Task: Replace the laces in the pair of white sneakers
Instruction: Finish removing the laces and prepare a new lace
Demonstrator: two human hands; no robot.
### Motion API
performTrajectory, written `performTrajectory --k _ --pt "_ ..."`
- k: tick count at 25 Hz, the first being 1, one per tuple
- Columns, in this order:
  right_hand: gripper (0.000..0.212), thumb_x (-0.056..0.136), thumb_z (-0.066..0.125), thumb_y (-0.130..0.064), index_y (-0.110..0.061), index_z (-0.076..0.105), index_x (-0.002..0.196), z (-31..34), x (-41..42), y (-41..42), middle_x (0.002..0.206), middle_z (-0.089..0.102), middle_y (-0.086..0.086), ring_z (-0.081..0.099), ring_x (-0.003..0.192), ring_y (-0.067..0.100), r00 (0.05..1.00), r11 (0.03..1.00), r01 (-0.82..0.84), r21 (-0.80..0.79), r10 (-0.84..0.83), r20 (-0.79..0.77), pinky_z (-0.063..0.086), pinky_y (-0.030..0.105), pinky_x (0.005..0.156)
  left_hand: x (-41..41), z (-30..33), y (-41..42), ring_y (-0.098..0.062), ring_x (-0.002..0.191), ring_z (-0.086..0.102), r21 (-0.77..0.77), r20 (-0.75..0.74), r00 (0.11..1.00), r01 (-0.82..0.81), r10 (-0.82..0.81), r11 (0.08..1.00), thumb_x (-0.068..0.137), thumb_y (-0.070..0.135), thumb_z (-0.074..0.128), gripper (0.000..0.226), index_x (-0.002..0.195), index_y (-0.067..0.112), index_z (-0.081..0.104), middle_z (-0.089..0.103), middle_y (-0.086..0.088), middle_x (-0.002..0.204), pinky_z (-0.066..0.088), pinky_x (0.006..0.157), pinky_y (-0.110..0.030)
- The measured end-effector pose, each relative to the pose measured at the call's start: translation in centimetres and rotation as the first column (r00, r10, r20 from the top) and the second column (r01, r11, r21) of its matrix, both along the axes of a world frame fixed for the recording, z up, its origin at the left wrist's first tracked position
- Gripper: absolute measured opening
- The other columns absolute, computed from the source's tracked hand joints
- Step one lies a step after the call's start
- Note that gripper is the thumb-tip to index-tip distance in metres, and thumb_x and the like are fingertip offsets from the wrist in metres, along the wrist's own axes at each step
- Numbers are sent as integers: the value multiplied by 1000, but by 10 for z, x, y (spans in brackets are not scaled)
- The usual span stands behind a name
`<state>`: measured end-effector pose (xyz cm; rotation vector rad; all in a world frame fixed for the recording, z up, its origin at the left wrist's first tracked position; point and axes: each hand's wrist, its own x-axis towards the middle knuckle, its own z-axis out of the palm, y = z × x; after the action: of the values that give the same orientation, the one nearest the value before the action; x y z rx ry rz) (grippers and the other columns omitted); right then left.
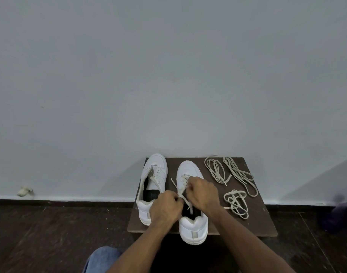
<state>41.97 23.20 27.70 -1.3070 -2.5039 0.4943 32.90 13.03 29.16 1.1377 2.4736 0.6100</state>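
Observation:
Two white sneakers stand on a small dark wooden table [255, 223], toes toward the wall. The left sneaker [155, 174] has a loose cream lace hanging in its upper eyelets. Over the right sneaker [192, 225] both hands work its lace [175, 185]. My left hand [164, 207] pinches one strand at the shoe's left side. My right hand [203, 191] pinches the lace near the eyelets. Three loose cream laces lie to the right: a far bundle [216, 170], another far bundle [241, 178], and a near one [236, 203].
A plain grey wall stands right behind the table. The floor is dark wood. My knee in blue jeans [101, 259] shows at the bottom left. A small pale object [24, 191] lies at the wall base on the left, and a blurred purple thing [342, 211] sits at far right.

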Motion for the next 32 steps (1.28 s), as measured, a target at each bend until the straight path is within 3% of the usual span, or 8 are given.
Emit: performTrajectory --k 5,8,11,17,19,22,27,32 --pt "15 83 50 -4 -8 63 90 -5 13 25 72 72 10 69 67 24 658 617 152 -772 -646 -387 60 42 73 2 2 5 -26 77 62 -39 -19 1000 9 -10 999 88 33 50 27 66 18 58 64 0 75 41 60 -29" --pt "33 79 49 -4 -25 62 101 -5 19 21 105 66 -2 65 94 20 890 889 22 -457 -225 -396 53 45 88 2 0 5 -28 84 65 -44 -81 996 25 -28 999 88 30 48 22 76 18 63 69 -3 87 42 62 -30" --pt "33 86 54 -25 -27 57 119 0 23 8 120 56 -7 58 107 19 979 964 -200 -174 191 -64 46 36 91 3 -2 2 -29 88 65 -49 -127 991 36 -42 998 90 31 47 23 80 19 65 70 -3 90 41 63 -30" --pt "12 92 45 -26 -19 54 93 -3 10 5 94 66 2 63 84 30 995 999 -44 -11 42 -90 52 40 72 3 -1 0 -29 88 65 -52 -152 987 45 -53 998 90 29 46 24 84 18 66 70 -3 92 43 64 -31" --pt "9 94 47 -19 -18 55 89 -4 12 16 88 66 6 67 76 28 830 887 143 -440 -349 -435 57 44 71 3 0 -1 -28 87 65 -51 -146 988 47 -54 998 92 32 47 25 84 18 66 70 -2 91 42 63 -31" --pt "8 98 45 -10 -11 53 95 -13 24 24 92 64 14 68 70 27 395 537 80 -840 -791 -468 60 42 65 4 -1 1 -27 88 66 -52 -157 985 58 -66 997 95 36 47 28 87 17 66 70 -3 92 42 64 -31" --pt "22 86 56 -31 -23 58 106 -16 24 11 112 56 -6 54 103 11 922 989 -26 -145 -33 -386 48 35 89 2 -3 2 -31 91 65 -66 -157 986 46 -56 997 91 30 47 24 85 17 66 70 -5 95 42 65 -32" --pt "21 93 44 -23 -10 59 102 6 12 -7 106 60 5 58 99 28 951 916 -299 266 264 158 44 37 71 -1 -5 3 -31 95 64 -80 -155 987 39 -51 996 89 29 47 23 89 18 66 69 -5 98 42 68 -33"
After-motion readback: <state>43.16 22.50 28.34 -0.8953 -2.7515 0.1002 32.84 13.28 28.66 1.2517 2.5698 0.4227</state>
